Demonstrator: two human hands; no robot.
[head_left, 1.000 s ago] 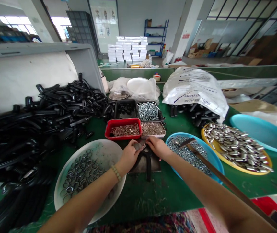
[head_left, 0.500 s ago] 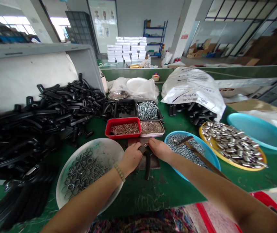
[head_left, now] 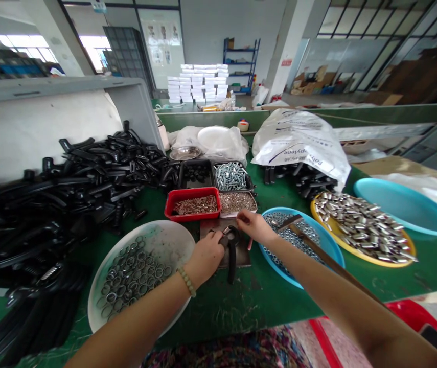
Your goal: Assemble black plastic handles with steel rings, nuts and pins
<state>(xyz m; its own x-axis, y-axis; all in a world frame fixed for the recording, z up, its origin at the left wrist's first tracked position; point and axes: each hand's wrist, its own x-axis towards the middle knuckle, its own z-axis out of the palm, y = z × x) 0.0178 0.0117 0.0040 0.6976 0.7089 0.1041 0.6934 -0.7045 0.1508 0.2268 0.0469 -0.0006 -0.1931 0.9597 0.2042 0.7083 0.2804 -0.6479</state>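
My left hand [head_left: 205, 255], with a beaded bracelet at the wrist, is closed on a black-handled part [head_left: 232, 260] with a ring-shaped head. A shiny metal piece [head_left: 226, 230] shows at its top, by my fingertips. The part rests over a flat metal plate [head_left: 243, 258] on the bench. My right hand [head_left: 254, 226] is just right of that head and apart from it, fingertips pinched together. Whatever they may hold is too small to make out. A thin reddish stick [head_left: 250, 244] shows below the right hand.
Beyond the plate are a red tray [head_left: 168, 207] of thin pins, a white tray [head_left: 224, 216] of tiny parts and a bin of screws [head_left: 231, 176]. A white basin [head_left: 99, 266] of rings is left; a blue basin [head_left: 341, 260] with a hammer [head_left: 314, 245] is right. Black handles [head_left: 103, 168] lie heaped left.
My right hand has drawn away from the part's head, slightly up and to the right, uncovering the ring and the plate. My left hand keeps its hold in nearly the same place.
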